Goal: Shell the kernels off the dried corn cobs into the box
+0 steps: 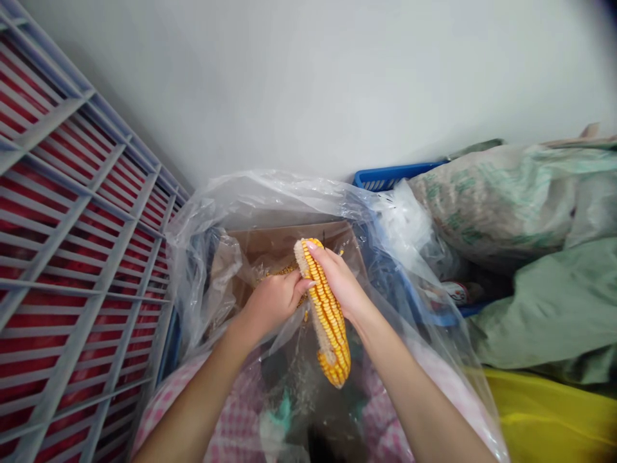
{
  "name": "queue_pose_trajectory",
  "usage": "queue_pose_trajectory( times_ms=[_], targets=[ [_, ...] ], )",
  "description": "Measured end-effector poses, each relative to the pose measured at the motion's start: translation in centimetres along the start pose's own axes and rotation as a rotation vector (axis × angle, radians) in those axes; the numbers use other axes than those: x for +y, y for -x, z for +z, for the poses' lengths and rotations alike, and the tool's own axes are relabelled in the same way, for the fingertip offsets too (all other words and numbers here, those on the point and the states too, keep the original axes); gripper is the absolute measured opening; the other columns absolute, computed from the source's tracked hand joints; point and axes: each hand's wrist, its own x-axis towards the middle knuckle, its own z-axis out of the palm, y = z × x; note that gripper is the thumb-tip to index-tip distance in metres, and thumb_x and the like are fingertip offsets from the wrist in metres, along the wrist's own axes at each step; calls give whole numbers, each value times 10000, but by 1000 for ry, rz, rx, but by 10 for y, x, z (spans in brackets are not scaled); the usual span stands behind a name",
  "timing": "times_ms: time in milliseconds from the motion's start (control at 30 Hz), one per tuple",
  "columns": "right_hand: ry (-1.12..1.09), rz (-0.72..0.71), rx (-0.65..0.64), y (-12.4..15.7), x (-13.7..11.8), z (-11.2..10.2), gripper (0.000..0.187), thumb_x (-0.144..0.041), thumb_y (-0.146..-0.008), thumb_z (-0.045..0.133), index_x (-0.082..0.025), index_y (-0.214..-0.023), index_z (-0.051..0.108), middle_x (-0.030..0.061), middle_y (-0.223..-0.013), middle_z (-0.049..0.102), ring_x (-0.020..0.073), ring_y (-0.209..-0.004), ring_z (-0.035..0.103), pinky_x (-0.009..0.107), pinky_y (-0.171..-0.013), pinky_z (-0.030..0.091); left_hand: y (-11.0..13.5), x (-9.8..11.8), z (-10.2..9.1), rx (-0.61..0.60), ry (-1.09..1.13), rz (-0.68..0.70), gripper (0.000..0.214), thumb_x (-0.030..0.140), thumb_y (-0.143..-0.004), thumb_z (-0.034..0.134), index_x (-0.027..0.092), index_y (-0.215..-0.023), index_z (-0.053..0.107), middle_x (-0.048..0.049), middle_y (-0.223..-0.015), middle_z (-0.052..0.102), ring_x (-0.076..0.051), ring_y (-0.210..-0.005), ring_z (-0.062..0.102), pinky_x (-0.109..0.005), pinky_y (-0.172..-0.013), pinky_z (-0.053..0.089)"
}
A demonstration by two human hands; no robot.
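Note:
A yellow ear of corn (330, 321) is held at a slant over a lined box. A bare strip of pale cob runs down its left side, where kernels are gone. My right hand (340, 276) wraps around its upper part, thumb lying along the kernels. From the left, my left hand (277, 299) has its fingers curled, with the thumb pressed on the ear beside the bare strip. Loose kernels (284, 270) lie below in the cardboard box (250, 244), partly hidden by my left hand. Clear plastic sheeting (193, 257) drapes around the box and over my lap.
A pale slatted crate (91, 186) with red inside stands close on the left. To the right are a blue basket (400, 172), a stuffed woven sack (501, 199), green cloth (554, 308) and a yellow item (554, 418). A white wall (289, 83) rises behind.

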Motion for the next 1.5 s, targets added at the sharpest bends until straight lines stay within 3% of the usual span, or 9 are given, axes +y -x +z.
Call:
queue_pose_trajectory(
  times_ms=[233, 633, 867, 1000, 1167, 1500],
  targets=[
    [-17, 6, -11, 2, 0, 1, 364, -536, -666, 612, -179, -728, 586, -45, -623, 496, 77, -555, 430, 201, -502, 340, 1, 0, 3, 59, 94, 5, 434, 383, -907, 203, 167, -749, 545, -59, -684, 646, -173, -604, 597, -262, -583, 370],
    [-88, 15, -17, 0, 5, 1, 319, -507, -676, 607, -195, -732, 575, -53, -596, 486, 79, -513, 426, 207, -483, 347, 0, 6, 3, 61, 240, -54, 404, 375, -902, 214, 179, -662, 473, -32, -625, 595, -155, -597, 555, -251, -593, 345],
    [-115, -93, 21, 0, 1, 7, 282, -466, -675, 631, -188, -711, 599, -52, -621, 512, 77, -571, 428, 193, -534, 353, 4, 4, 6, 190, 394, 36, 426, 434, -895, 226, 152, -835, 539, -57, -767, 620, -174, -706, 572, -255, -630, 360],
    [-129, -87, 7, 2, 0, 10, 297, -474, -672, 634, -183, -732, 614, -45, -652, 532, 81, -598, 447, 199, -560, 367, 6, 8, 4, 188, 430, -37, 379, 446, -873, 329, 151, -953, 553, -47, -850, 643, -168, -731, 581, -243, -639, 367],
    [-141, -114, 33, 7, -2, 13, 293, -462, -671, 641, -179, -747, 622, -46, -643, 528, 79, -596, 451, 191, -556, 371, 9, 17, -2, 174, 439, -99, 409, 450, -890, 270, 155, -907, 552, -39, -793, 631, -158, -702, 570, -242, -629, 369],
    [-196, -78, 52, 17, 2, 13, 266, -464, -689, 632, -202, -732, 621, -42, -629, 520, 85, -574, 433, 200, -547, 380, 18, 27, -10, 101, 380, -94, 396, 381, -910, 207, 160, -891, 534, -42, -762, 627, -150, -659, 568, -251, -592, 375]
  ],
)
